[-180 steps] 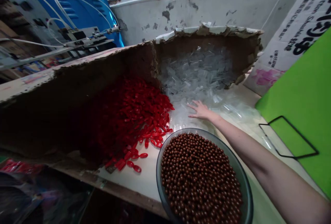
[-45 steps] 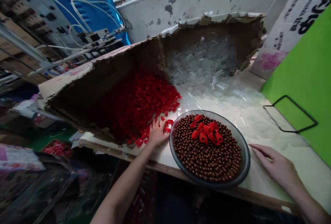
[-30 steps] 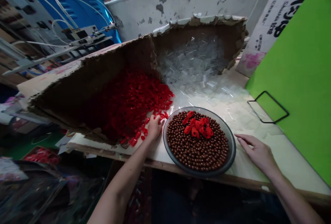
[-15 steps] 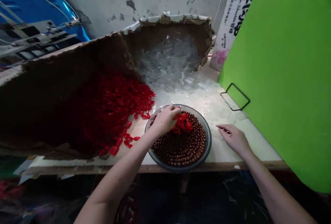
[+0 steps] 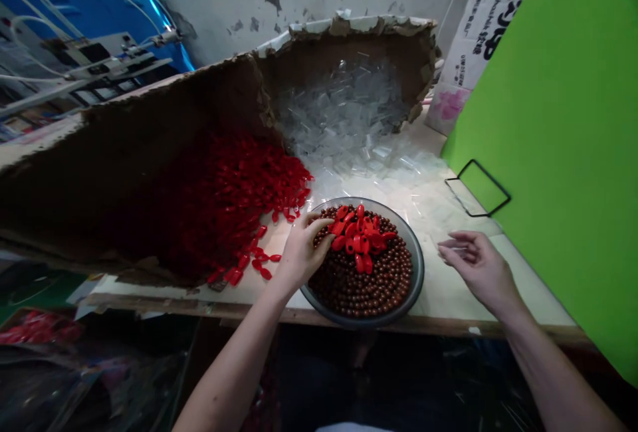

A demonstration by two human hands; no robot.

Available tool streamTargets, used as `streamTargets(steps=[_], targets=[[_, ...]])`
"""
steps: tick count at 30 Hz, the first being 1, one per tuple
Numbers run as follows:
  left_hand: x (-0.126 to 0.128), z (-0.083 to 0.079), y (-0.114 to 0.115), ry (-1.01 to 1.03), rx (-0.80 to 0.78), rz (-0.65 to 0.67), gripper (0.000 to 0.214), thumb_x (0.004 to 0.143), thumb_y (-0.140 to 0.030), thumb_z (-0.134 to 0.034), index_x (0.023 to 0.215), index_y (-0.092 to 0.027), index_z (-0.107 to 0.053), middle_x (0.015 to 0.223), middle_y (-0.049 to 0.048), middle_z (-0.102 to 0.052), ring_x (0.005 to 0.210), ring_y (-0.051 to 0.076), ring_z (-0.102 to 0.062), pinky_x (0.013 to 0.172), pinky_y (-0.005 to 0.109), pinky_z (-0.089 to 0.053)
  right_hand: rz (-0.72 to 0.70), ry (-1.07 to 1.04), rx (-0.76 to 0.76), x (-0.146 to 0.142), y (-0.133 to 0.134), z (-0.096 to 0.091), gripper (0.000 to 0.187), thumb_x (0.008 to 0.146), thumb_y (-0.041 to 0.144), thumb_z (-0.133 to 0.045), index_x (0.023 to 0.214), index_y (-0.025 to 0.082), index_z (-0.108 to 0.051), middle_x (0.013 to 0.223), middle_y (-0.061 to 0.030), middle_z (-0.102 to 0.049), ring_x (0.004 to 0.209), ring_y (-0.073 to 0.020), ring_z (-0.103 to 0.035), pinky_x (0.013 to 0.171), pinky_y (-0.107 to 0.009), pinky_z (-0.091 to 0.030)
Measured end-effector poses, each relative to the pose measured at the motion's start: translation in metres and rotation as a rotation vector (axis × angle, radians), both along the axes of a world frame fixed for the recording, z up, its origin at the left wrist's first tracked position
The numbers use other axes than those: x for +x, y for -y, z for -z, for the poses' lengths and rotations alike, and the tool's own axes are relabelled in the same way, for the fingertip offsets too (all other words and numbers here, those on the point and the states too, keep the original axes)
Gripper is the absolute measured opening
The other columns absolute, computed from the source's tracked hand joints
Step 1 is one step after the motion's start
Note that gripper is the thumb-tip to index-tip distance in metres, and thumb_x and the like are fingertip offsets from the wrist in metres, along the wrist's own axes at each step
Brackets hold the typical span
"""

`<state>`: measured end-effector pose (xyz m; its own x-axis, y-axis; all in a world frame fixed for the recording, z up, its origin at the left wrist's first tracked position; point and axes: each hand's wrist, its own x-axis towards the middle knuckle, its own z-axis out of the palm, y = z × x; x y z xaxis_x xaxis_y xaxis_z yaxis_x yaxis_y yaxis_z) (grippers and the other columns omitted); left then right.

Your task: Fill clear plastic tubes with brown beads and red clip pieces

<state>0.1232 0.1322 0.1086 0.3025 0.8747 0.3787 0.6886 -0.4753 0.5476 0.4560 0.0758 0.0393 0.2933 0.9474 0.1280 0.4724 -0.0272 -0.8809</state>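
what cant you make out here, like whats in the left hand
Head view, left hand: its fingers hide whether it holds anything.
Head view, brown beads: those under the red pieces are covered by that pile.
Head view, clear pieces: too small and overlapped to make out their shape.

Just right of the left hand, glossy red plastic pieces lie on smooth, shiny brown beads — while left of it, a torn brown cardboard wall looks rough and matt.

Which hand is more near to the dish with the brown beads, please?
The left hand: its fingers reach over the rim of the dish, next to the red pieces. The right hand is apart from the dish, above the table.
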Motion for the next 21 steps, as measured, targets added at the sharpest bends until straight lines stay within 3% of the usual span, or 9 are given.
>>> streamTargets(steps=[2, 6, 9, 12, 17, 21], targets=[[0.0, 0.008, 0.014, -0.016, 0.004, 0.021, 0.021, 0.086, -0.029, -0.055, 0.103, -0.027, -0.066, 0.111, 0.0065, -0.057, 0.106, 0.02, -0.055, 0.092, 0.035, -0.046, -0.113, -0.016, 0.017, -0.023, -0.002, -0.023, 0.042, 0.078, 0.047, -0.066, 0.109, 0.02, -0.058, 0.095, -0.008, -0.07, 0.078, -0.02, -0.068, 0.073, -0.035, -0.058], [0.019, 0.012, 0.028, -0.303, -0.036, 0.232, 0.021, 0.086, -0.034, -0.051, 0.092, -0.028, -0.071, 0.102, 0.0067, -0.058, 0.098, 0.022, -0.053, 0.087, 0.039, -0.045, -0.283, 0.235, 0.075, -0.059, -0.012, -0.057, 0.03, 0.083, 0.043, -0.061, 0.104, 0.022, -0.065, 0.095, -0.0061, -0.068, 0.069, -0.0157, -0.063, 0.063, -0.028, -0.054], [0.036, 0.009, 0.021, -0.51, -0.042, 0.351, 0.023, 0.085, -0.032, -0.05, 0.085, -0.024, -0.072, 0.098, 0.0088, -0.057, 0.096, 0.024, -0.052, 0.083, 0.04, -0.043, -0.249, 0.355, 0.062, -0.068, -0.019, -0.065, 0.034, 0.078, 0.042, -0.066, 0.104, 0.02, -0.062, 0.078, -0.0027, -0.067, 0.058, -0.0134, -0.058, 0.054, -0.025, -0.048], [0.047, 0.008, 0.003, -0.597, -0.029, 0.371, 0.023, 0.081, -0.026, -0.05, 0.085, -0.02, -0.072, 0.103, 0.0112, -0.056, 0.096, 0.026, -0.052, 0.082, 0.041, -0.042, -0.269, 0.416, 0.018, -0.069, -0.02, -0.067, 0.028, 0.077, 0.04, -0.067, 0.096, 0.02, -0.062, 0.073, -0.0014, -0.065, 0.058, -0.0141, -0.058, 0.053, -0.025, -0.046], [0.047, 0.01, -0.022, -0.463, -0.042, 0.37, 0.028, 0.08, -0.018, -0.048, 0.095, -0.023, -0.071, 0.097, 0.0095, -0.056, 0.092, 0.024, -0.053, 0.081, 0.039, -0.042, -0.514, 0.443, 0.022, -0.077, -0.014, -0.064, 0.019, 0.084, 0.027, -0.056, 0.101, 0.023, -0.065, 0.094, -0.0046, -0.066, 0.072, -0.0155, -0.061, 0.063, -0.027, -0.049], [0.027, 0.011, -0.012, -0.118, -0.09, 0.261, 0.031, 0.083, -0.011, -0.043, 0.093, -0.024, -0.071, 0.093, 0.0061, -0.057, 0.09, 0.019, -0.054, 0.081, 0.033, -0.043, -0.627, 0.545, -0.016, -0.093, -0.012, -0.06, 0.014, 0.083, 0.023, -0.057, 0.097, 0.021, -0.058, 0.087, -0.0031, -0.064, 0.075, -0.0169, -0.06, 0.068, -0.029, -0.047]])
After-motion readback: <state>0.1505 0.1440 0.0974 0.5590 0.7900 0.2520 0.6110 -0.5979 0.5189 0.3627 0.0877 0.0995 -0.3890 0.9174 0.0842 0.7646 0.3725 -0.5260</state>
